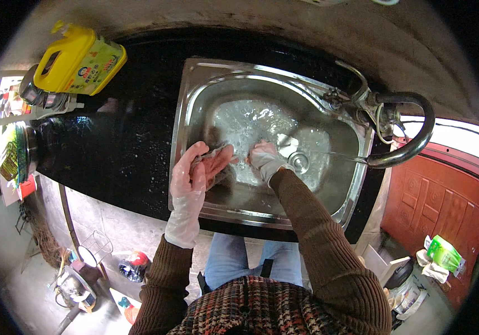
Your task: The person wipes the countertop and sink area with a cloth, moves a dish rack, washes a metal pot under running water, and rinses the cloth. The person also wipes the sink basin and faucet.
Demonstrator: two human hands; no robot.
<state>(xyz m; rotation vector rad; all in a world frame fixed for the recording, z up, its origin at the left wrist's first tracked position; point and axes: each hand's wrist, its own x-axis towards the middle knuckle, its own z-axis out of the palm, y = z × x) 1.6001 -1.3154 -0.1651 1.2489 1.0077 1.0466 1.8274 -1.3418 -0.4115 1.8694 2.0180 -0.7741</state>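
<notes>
My left hand (188,176), in a thin translucent glove, is at the near left rim of the steel sink (199,211). Its thumb and fingers curl around a wet, limp, reddish-pink cloth (216,163) that hangs over the basin. Lower inside the sink is my right hand (265,158), gloved too, its fingers bent closed just above the sudsy water (253,117). What those fingers hold, if anything, is hidden. To the right of that hand shows the round drain (298,162).
A curved metal faucet (401,159) reaches over the sink's right side; a thin stream seems to leave its spout. On the wet black counter (116,145) a yellow jug (83,61) stands at far left. A red-brown door (435,195) is at right, and a broom (46,240) leans at left.
</notes>
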